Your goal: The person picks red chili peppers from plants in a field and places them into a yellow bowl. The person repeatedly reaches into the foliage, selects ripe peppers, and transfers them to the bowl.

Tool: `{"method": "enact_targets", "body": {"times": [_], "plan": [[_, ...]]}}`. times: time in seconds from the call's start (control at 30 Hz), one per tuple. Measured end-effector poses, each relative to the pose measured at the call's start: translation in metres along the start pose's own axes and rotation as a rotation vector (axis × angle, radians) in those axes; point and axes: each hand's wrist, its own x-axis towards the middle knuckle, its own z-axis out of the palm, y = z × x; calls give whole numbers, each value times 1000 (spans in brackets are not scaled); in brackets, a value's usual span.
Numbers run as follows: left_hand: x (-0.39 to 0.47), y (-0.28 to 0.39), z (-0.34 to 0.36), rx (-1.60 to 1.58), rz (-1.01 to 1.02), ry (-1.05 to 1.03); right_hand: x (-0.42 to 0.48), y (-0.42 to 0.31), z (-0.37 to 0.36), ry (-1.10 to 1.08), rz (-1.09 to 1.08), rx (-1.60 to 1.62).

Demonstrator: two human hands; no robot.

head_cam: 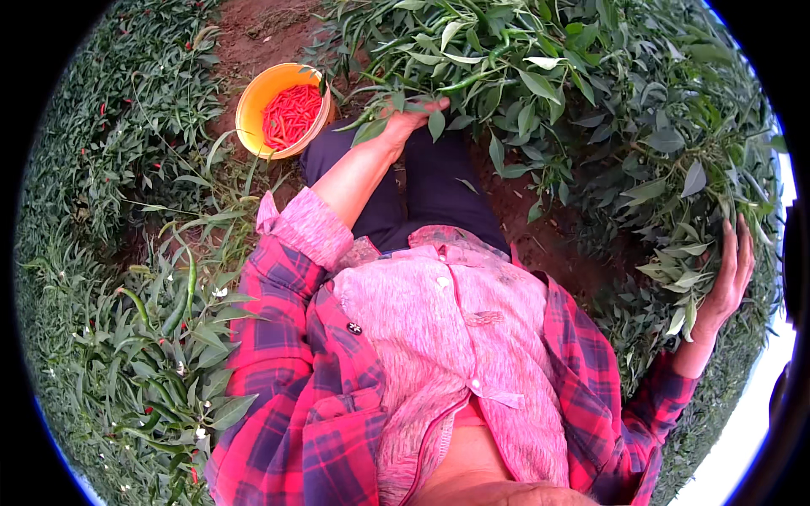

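Ahead of my body, my left hand is in among the leaves of a chili plant. Leaves cover part of the fingers, so whether they grip a stem or a pod is hidden. Long green chili peppers hang just beyond that hand. Off to the right, my right hand is raised against the outer foliage, its visible fingers extended and nothing seen in them; the thumb side is hidden by leaves. A yellow-orange bucket holding many red chili peppers stands tilted left of my left hand, beside my leg.
Dense chili plants with green pods, a few red ones and white flowers line the left side. Red-brown soil runs between the rows. Grass stalks grow below the bucket. More foliage crowds the right.
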Motion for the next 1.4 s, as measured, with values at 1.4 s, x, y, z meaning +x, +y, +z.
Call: {"method": "enact_targets", "body": {"times": [1.4], "plan": [[72, 152, 263, 196, 1237, -103, 149, -16, 223, -190, 30, -26]]}}
